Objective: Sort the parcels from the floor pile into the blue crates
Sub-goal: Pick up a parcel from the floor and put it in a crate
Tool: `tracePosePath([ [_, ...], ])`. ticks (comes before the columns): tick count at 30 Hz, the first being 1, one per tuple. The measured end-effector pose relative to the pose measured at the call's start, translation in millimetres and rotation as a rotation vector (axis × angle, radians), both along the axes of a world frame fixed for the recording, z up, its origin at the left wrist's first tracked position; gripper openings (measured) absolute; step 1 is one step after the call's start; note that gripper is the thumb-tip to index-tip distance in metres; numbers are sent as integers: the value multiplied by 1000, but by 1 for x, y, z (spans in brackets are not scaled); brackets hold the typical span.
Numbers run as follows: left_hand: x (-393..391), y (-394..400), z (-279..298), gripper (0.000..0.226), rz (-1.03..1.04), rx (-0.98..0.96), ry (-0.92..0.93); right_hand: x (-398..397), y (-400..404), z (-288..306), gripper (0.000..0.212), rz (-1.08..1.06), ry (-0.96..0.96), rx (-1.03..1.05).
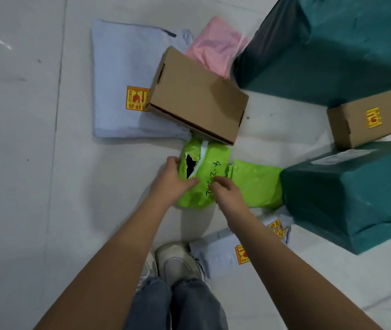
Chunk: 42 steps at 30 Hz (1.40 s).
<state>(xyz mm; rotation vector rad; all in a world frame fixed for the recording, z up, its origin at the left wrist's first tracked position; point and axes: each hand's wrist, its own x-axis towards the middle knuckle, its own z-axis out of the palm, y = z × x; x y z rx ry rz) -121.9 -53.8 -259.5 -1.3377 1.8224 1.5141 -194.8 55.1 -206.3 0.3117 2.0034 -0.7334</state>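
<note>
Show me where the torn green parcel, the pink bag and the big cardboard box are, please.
torn green parcel (pixel 216 167): head view, on its top by the handwriting.
pink bag (pixel 216 47): head view, on its crinkled middle.
big cardboard box (pixel 199 91): head view, on its top face.

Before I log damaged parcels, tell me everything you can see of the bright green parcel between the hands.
The green parcel is a rounded bundle in glossy lime plastic wrap, lying on the pale floor. Its top is torn, showing something black inside beside a white strip. Black handwriting runs across it. The left hand holds its left side and the right hand presses its near top. A brown cardboard box overlaps its far edge, and a flatter green bag lies against its right.
</note>
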Motion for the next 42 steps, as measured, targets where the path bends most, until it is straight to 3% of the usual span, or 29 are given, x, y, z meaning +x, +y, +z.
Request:
tracePosePath([
  [4,3,23,17,24,51,208,86,5,13,8,34,-206,-111,-29],
  [7,12,37,64,18,-80,22,86,8,26,43,44,-246,-280,-53],
  [10,22,46,128,30,-256,-244,81,15,22,95,62,-224,-354,-255],
  [12,25,51,177,58,-338,-222,139,20,12,134,70,-265,-316,-341],
  [14,27,53,228,74,-371,-216,201,21,3,171,57,-450,-260,-358],
  [16,33,41,275,70,-262,-326,250,18,-3,206,47,-622,-269,-441],
  [18,41,20,314,65,80,-399,224,15,-12,243,43,-662,-323,-567],
  [19,44,7,332,67,316,-321,200,14,-20,263,43,-654,-351,-615],
  [21,49,-15,364,67,717,46,225,16,-36,300,45,-598,-407,-700],
  [22,52,-23,377,57,812,197,278,20,-43,316,45,-552,-436,-736],
  [24,61,-33,395,28,862,278,367,29,-58,346,42,-441,-501,-781],
  [26,70,-44,412,15,950,274,425,37,-74,368,37,-348,-529,-803],
  [28,82,-56,425,16,1053,248,472,42,-91,385,41,-285,-457,-798],
  [30,98,-69,441,20,1182,239,532,47,-108,401,49,-235,-343,-777],
  [33,126,-84,473,37,1313,245,624,75,-132,427,41,-89,-278,-758],
  [38,187,-114,537,46,1319,306,725,134,-171,477,18,95,-158,-781],
  [42,258,-147,602,42,1192,24,691,158,-203,534,26,345,-152,-818],
])
